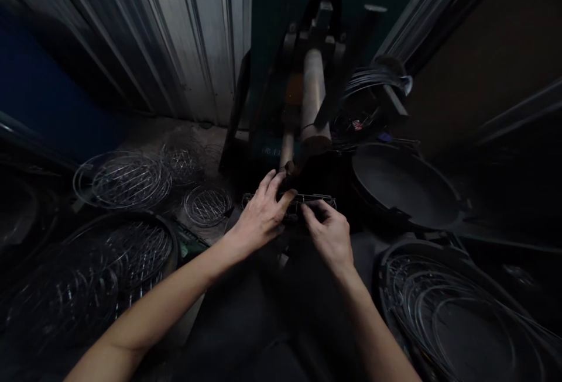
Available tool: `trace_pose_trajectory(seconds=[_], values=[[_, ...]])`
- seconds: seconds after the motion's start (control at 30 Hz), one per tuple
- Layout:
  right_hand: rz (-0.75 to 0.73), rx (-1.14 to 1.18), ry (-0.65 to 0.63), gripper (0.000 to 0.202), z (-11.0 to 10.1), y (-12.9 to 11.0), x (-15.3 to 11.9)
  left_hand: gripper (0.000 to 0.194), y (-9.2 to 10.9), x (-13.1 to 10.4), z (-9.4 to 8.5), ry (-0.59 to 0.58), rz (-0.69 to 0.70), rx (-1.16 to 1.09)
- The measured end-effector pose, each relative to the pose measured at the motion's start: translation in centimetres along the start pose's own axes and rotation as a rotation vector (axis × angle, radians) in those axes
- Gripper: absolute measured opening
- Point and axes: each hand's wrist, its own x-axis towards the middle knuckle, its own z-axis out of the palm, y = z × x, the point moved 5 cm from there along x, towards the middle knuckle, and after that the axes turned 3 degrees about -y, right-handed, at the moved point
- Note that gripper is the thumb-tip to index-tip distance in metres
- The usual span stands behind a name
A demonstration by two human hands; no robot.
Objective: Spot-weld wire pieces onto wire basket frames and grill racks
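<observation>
A round wire rack (302, 198), seen nearly edge-on, sits between my hands below the arms of a metal machine. My left hand (263, 209) is around its left part, index and middle fingers reaching up, thumb over the wires, other fingers curled lower. My right hand (329, 233) pinches its right part between thumb and bent fingers. Just above the left fingertips ends a thin machine rod (287, 151). A thicker metal cylinder (314, 92) projects beside it. Shadow hides the rack's underside and the fingertips' exact contact.
Wire racks (127, 180) lie on the floor at left, with a smaller round rack (207, 205) nearer. A dark tub (173, 236) holds more racks. On the right stand a tub (384, 271) of wire rings and a dark round pan (404, 183). A dark bar (346, 66) slants beside the cylinder.
</observation>
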Motion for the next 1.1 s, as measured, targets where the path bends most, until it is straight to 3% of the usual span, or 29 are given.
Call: trace_pose_trajectory(seconds=[0.2, 1.1], values=[[-0.092, 0.022, 0.041, 0.027, 0.6, -0.3, 0.7, 0.075, -0.9, 0.3, 0.3, -0.006, -0.014, -0.02], [-0.136, 0.072, 0.097, 0.027, 2.2, -0.2, 3.8, 0.076, -3.8, 2.1, 0.6, 0.082, 0.003, 0.003]])
